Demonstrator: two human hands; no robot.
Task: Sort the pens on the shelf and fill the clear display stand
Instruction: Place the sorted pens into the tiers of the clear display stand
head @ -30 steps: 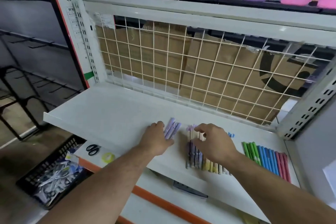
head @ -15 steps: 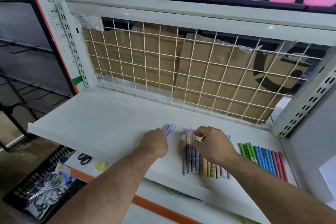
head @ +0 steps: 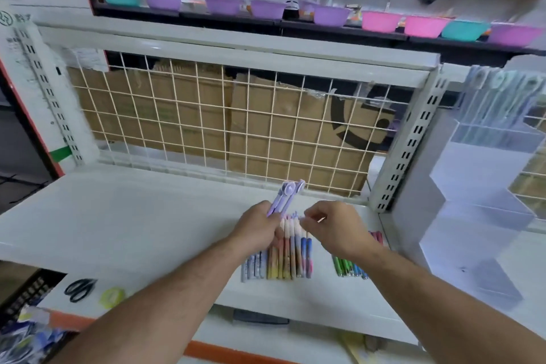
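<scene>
- purple pens [head: 286, 196]: a few, bunched in the left hand [head: 256, 230], lifted off the shelf [head: 118, 216], caps tilted up and away toward the grid [head: 206, 127].
- pen row [head: 282, 255]: patterned pens lie side by side near the shelf front, just under both hands, lower ends roughly level. Blur hides the prints.
- markers [head: 350, 268]: green, blue and pink, flat on the shelf just right of the row, partly hidden by the right forearm. They look sorted by colour.
- stand [head: 478, 186]: clear, stepped, in the next bay to the right, well apart from the hands. Visible tiers look unfilled; the top is too blurred to tell.
- Progress, my read: sorting is about midway, with 1 colour picked out and 2 groups laid flat. Filling not begun. Left to do: finish grouping, then carry every group to the stand.
- left hand: fingers curled round the purple pens' lower ends, back of hand up, forearm runs from lower left.
- right hand [head: 328, 227]: over the row's top ends, fingers curled, thumb and forefinger close together as if pinching 1 pen end. Blurred, so cannot tell if it holds anything.
- Hands are near each other, not touching.
- Around: cardboard [head: 266, 133] behind the grid, bowls [head: 331, 15] on the top shelf, scissors [head: 79, 289] and tape roll [head: 112, 297] on the lower ledge at left, basket [head: 23, 301] in the lower-left corner.
</scene>
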